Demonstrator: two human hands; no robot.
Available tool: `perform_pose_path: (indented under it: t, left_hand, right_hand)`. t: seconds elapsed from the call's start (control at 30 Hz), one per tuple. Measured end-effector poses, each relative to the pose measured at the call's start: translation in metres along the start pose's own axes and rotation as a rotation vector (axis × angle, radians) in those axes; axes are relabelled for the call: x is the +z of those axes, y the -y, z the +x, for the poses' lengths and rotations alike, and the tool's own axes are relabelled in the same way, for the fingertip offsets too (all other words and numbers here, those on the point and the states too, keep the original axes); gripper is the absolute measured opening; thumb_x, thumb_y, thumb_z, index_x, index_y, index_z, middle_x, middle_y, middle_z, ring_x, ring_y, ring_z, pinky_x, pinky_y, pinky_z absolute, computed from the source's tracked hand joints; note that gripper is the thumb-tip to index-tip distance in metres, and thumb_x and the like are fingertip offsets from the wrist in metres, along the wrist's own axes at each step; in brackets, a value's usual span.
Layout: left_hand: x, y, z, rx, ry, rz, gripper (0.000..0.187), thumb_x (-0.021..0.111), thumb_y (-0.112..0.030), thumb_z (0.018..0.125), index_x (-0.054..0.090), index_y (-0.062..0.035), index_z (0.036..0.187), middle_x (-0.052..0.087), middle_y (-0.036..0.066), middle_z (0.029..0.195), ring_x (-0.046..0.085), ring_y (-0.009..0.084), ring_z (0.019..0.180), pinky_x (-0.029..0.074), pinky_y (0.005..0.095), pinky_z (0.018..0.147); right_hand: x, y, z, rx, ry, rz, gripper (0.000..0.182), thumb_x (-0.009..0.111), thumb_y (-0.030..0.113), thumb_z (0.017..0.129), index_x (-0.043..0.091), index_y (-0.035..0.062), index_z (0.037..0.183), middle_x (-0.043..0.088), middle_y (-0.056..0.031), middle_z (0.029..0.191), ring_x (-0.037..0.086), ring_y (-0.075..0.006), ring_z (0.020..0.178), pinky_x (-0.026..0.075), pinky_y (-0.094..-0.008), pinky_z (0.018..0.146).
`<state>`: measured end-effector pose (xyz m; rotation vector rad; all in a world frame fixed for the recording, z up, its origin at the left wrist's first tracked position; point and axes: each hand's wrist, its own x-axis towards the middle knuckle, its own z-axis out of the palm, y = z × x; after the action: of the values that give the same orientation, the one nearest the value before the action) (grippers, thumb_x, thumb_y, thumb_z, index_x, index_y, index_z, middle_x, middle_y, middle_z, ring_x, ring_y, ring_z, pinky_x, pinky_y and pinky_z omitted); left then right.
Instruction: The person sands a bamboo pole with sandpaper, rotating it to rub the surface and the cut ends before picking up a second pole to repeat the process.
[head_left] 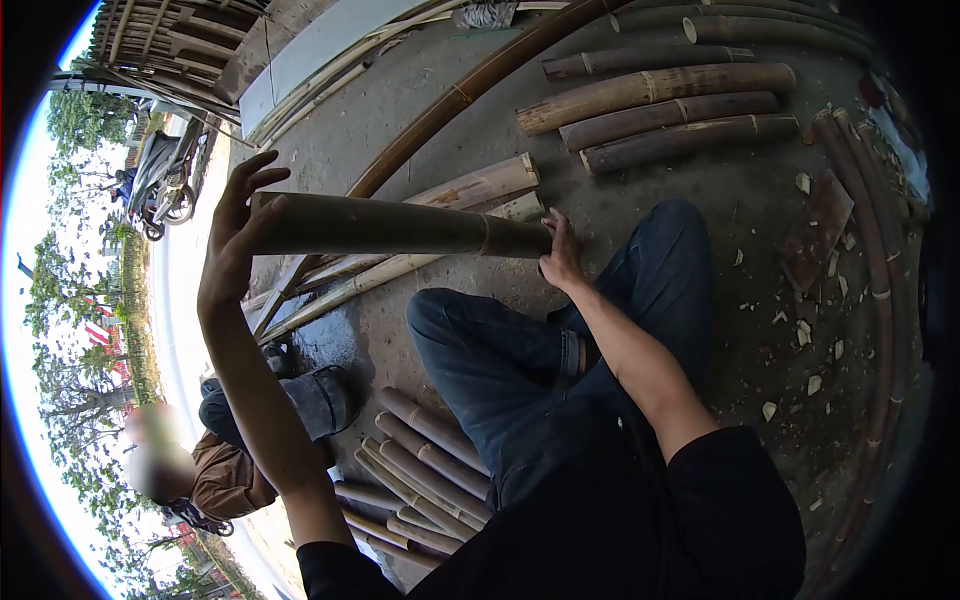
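- We have one cut bamboo culm section (400, 226) raised in front of our lap, nearly level and off the concrete floor (640, 190); a node ring shows near its right end.
- Our right hand (564, 255) grasps that right end, thumb on the near side and fingers beyond; this looks like the surer hold.
- Our left hand (240, 225) meets the other end with palm and thumb, its upper fingers spread clear of the wall, so this is a loose support; how firmly it presses, we cannot tell.
- To handle it well, we should bear the weight at both ends, curl those free fingers around the round wall before turning it, and treat the cut rims as likely sharp.
- Just behind lie a pale bamboo length (470, 185) and a long brown bamboo pole (460, 90) slanting toward the floor's left edge, by the road; best to swing clear of both.
- Beside our left knee (435, 315) sits a row of short bamboo pieces (430, 440).
- Wood chips (804, 333) litter the floor's right side.
- A co-worker in a brown shirt (225, 480) sits toward the left edge, so we should mind that end.
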<state>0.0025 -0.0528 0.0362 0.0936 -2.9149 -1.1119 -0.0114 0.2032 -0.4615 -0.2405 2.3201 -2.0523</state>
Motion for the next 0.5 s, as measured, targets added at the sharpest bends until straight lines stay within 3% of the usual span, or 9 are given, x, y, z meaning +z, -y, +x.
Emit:
perform_pose_path:
  t: [0.17, 0.23, 0.27, 0.3, 0.33, 0.4, 0.43, 0.47, 0.5]
  left_hand:
    - [-0.011, 0.021, 0.002, -0.130, 0.034, -0.070, 0.077, 0.082, -0.037, 0.082, 0.054, -0.0078, 0.147, 0.065, 0.023, 0.126, 0.065, 0.0279, 0.114, 0.047, 0.0403, 0.105]
    - [-0.009, 0.030, 0.003, -0.191, -0.044, -0.062, 0.072, 0.079, -0.038, 0.083, 0.057, -0.0059, 0.144, 0.069, 0.021, 0.119, 0.066, 0.0272, 0.112, 0.046, 0.0390, 0.105]
    - [-0.007, 0.033, 0.001, -0.173, -0.031, -0.048, 0.059, 0.071, -0.036, 0.090, 0.060, -0.0060, 0.140, 0.070, 0.014, 0.113, 0.065, 0.0215, 0.109, 0.045, 0.0353, 0.104]
    - [0.002, 0.034, 0.001, -0.164, -0.125, 0.014, 0.048, 0.065, -0.035, 0.090, 0.068, -0.0056, 0.128, 0.069, 0.010, 0.104, 0.063, 0.0187, 0.100, 0.045, 0.0327, 0.099]
    - [0.008, 0.038, 0.003, -0.189, -0.202, 0.048, 0.042, 0.064, -0.034, 0.089, 0.070, -0.0054, 0.120, 0.068, 0.008, 0.099, 0.061, 0.0173, 0.096, 0.044, 0.0310, 0.095]
    - [0.012, 0.040, 0.007, -0.214, -0.281, 0.082, 0.038, 0.062, -0.033, 0.088, 0.072, -0.0051, 0.112, 0.066, 0.006, 0.093, 0.059, 0.0159, 0.092, 0.043, 0.0294, 0.091]
    - [0.014, 0.039, 0.009, -0.193, -0.320, 0.105, 0.034, 0.062, -0.032, 0.088, 0.072, -0.0047, 0.107, 0.064, 0.005, 0.089, 0.057, 0.0149, 0.089, 0.042, 0.0286, 0.088]
    - [0.017, 0.038, 0.011, -0.177, -0.351, 0.128, 0.031, 0.063, -0.031, 0.088, 0.072, -0.0043, 0.101, 0.062, 0.004, 0.086, 0.056, 0.0139, 0.087, 0.041, 0.0278, 0.084]
    - [0.018, 0.038, 0.014, -0.165, -0.356, 0.083, 0.032, 0.064, -0.030, 0.086, 0.072, -0.0016, 0.100, 0.066, 0.009, 0.086, 0.059, 0.0182, 0.085, 0.044, 0.0307, 0.084]
  right_hand:
    - [-0.007, -0.027, 0.014, -0.031, 0.031, -0.119, 0.068, 0.056, -0.005, 0.077, 0.054, 0.0057, 0.144, 0.057, -0.0249, 0.140, 0.053, -0.0406, 0.133, 0.040, -0.0472, 0.115]
    - [-0.009, -0.036, 0.016, -0.039, 0.025, -0.133, 0.061, 0.055, -0.003, 0.079, 0.061, 0.0031, 0.139, 0.060, -0.0238, 0.138, 0.053, -0.0394, 0.133, 0.039, -0.0469, 0.116]
    - [-0.008, -0.040, 0.017, -0.008, 0.017, -0.043, 0.052, 0.052, 0.001, 0.084, 0.064, 0.0022, 0.134, 0.058, -0.0241, 0.141, 0.054, -0.0388, 0.133, 0.038, -0.0450, 0.118]
    - [-0.008, -0.041, 0.019, 0.024, 0.011, 0.046, 0.045, 0.049, 0.005, 0.089, 0.068, 0.0012, 0.130, 0.056, -0.0243, 0.144, 0.055, -0.0382, 0.133, 0.037, -0.0431, 0.119]
    - [-0.007, -0.028, 0.020, 0.023, 0.009, 0.046, 0.045, 0.049, 0.005, 0.089, 0.068, 0.0012, 0.130, 0.056, -0.0243, 0.144, 0.055, -0.0382, 0.133, 0.037, -0.0431, 0.119]
    - [0.004, 0.007, 0.024, 0.155, -0.042, 0.451, 0.042, 0.042, 0.015, 0.100, 0.067, 0.0021, 0.130, 0.062, -0.0226, 0.138, 0.059, -0.0375, 0.127, 0.039, -0.0426, 0.116]
    - [0.014, 0.029, 0.029, -0.084, -0.068, 0.004, 0.045, 0.034, 0.025, 0.107, 0.068, 0.0037, 0.128, 0.069, -0.0179, 0.126, 0.062, -0.0351, 0.122, 0.043, -0.0434, 0.108]
    - [0.024, 0.063, 0.034, -0.222, -0.117, -0.082, 0.045, 0.036, 0.030, 0.107, 0.070, 0.0053, 0.124, 0.072, -0.0149, 0.117, 0.064, -0.0351, 0.115, 0.045, -0.0442, 0.100]
    - [0.030, 0.105, 0.038, -0.195, -0.045, 0.064, 0.047, 0.034, 0.032, 0.108, 0.070, 0.0052, 0.121, 0.072, -0.0157, 0.117, 0.064, -0.0347, 0.113, 0.044, -0.0450, 0.100]
